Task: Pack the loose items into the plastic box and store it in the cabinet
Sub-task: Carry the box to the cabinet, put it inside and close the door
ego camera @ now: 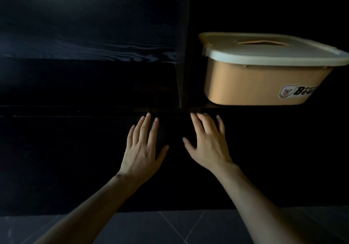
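Head view. Plastic box (260, 81) at 2 o'clock, tan tub under a pale lid (273, 55), set on the dark cabinet shelf (94, 109), its right end cut off by the frame edge. Bear sticker (296, 91) on the near wall.

Handling, by judgement: rigid shell, smooth and likely slippery on the walls. Weight depends on the load, which is hidden. Best hold is under the lid's rim at both short ends, or the handle recess (264, 42) on top.

Left hand (140, 149) at 6 o'clock, right hand (207, 145) just beside it toward 5. Both have flat, spread fingers and hold nothing, with fingertips at the shelf's front edge. Whether they touch the dark panel, I cannot tell. Forearms reach up from the tiled floor (170, 228).
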Tool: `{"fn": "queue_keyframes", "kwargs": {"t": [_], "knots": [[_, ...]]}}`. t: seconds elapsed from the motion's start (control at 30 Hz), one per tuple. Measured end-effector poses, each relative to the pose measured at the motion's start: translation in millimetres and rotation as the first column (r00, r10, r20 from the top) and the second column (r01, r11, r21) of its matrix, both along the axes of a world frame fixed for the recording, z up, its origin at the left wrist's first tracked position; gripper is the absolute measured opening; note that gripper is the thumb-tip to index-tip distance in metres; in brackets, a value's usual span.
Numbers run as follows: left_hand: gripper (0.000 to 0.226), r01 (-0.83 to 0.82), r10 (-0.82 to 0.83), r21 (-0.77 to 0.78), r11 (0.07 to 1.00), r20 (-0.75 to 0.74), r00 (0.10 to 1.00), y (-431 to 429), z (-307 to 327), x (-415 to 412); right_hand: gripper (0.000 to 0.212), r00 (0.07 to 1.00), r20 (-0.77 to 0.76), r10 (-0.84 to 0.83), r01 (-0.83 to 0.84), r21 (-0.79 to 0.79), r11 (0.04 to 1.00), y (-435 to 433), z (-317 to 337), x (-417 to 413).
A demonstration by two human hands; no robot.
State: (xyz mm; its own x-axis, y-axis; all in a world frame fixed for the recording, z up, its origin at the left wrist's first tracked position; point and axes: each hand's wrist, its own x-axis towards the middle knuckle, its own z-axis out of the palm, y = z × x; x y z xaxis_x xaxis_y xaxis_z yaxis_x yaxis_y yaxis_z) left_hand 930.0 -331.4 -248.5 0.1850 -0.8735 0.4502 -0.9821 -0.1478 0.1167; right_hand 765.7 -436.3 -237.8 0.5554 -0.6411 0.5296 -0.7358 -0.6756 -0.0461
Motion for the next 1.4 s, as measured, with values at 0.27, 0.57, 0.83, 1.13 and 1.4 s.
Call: {"fn": "queue_keyframes", "kwargs": {"t": [0.27, 0.57, 0.83, 1.13, 1.4], "knots": [[0.075, -0.031, 0.03, -0.015, 0.999, -0.026, 0.999, -6.9, 1.5, 17.5, 0.057, 0.974, 0.224, -0.038, 0.067, -0.125, 0.99, 17.4, -16.1, -0.7], [0.076, 0.056, -0.054, 0.051, 0.997, -0.038, 0.998, 10.8, 8.2, -28.9, 0.04, 0.947, 0.307, -0.091, 0.105, -0.03, 0.994, 53.4, -1.3, -23.2], [0.079, 0.095, -0.1, 0.203, 0.975, 0.015, 0.995, 41.1, 53.1, -53.5, 0.051, 0.937, 0.307, -0.167, 0.149, 0.083, 0.985, 109.8, 43.0, -82.5], [0.077, 0.21, -0.225, 0.224, 0.952, 0.041, 0.974, 48.4, 130.0, -89.0, 0.086, 0.894, -0.295, -0.336, 0.423, 0.313, 0.85, 141.2, 74.7, -166.9], [0.077, 0.262, -0.271, 0.238, 0.935, 0.006, 0.963, 47.9, 156.0, -109.2, 0.092, 0.75, -0.362, -0.554, 0.661, 0.39, 0.64, 148.2, 66.4, -222.1]]}}
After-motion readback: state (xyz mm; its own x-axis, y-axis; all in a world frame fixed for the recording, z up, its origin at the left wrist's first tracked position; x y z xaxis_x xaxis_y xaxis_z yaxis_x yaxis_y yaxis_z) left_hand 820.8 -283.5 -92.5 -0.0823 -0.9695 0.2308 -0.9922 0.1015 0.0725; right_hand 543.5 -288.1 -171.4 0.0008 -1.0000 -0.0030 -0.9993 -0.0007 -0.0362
